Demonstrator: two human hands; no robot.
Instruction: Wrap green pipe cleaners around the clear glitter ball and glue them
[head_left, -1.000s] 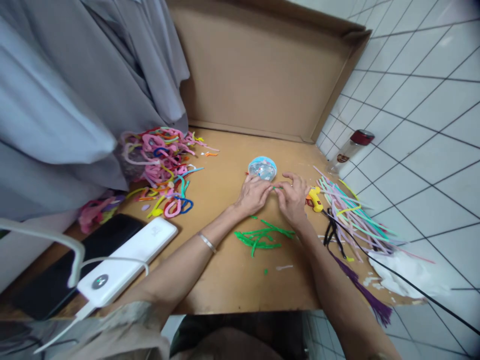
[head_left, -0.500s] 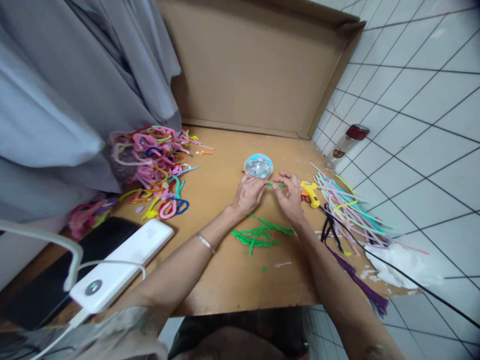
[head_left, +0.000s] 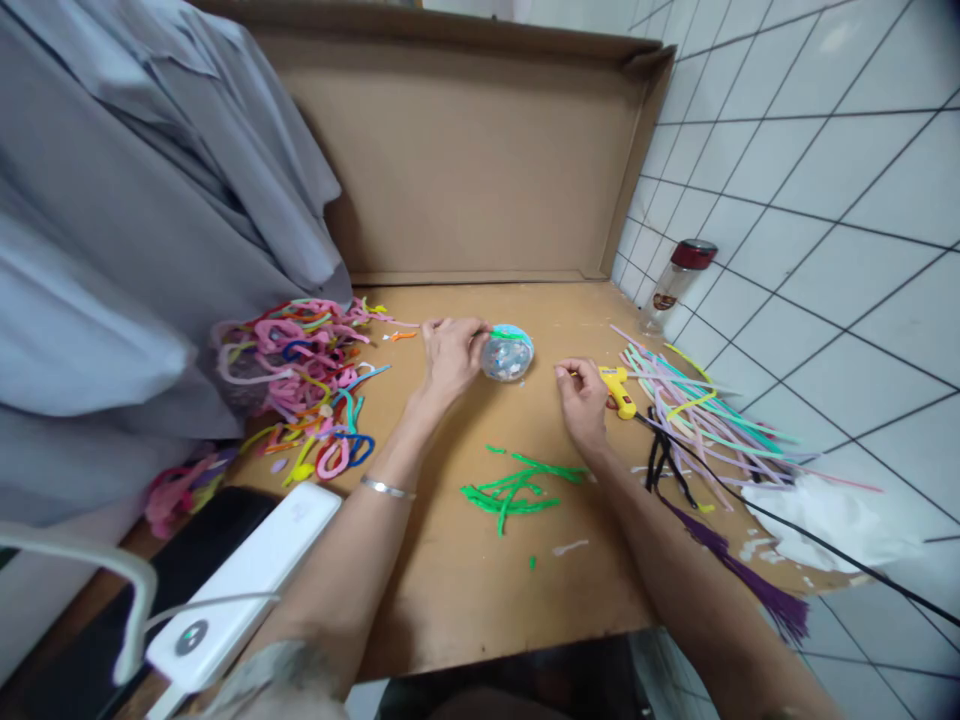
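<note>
My left hand (head_left: 453, 356) is closed in a pinch beside a small clear round container with a blue rim (head_left: 508, 362). From its fingertips a short green pipe cleaner (head_left: 507, 335) reaches across the container's far side. To the right, my right hand (head_left: 583, 402) is curled with thumb and fingertips together; whether anything is between them is too small to see. It sits just left of a yellow glue gun (head_left: 619, 393), apart from the container. Several cut green pipe cleaners (head_left: 517, 490) lie on the table between my forearms.
A tangled heap of coloured pipe cleaners (head_left: 300, 360) lies left, near a white power bank (head_left: 247, 580). Straight pastel pipe cleaners (head_left: 697, 410), a purple tassel (head_left: 750, 575) and a glass jar (head_left: 673, 285) are at right. A cardboard panel (head_left: 465, 170) stands behind.
My hands have moved apart. The left carried the green pipe cleaner up and left to the container; the right stayed near the glue gun, its fingers now curled. The view has shifted slightly.
</note>
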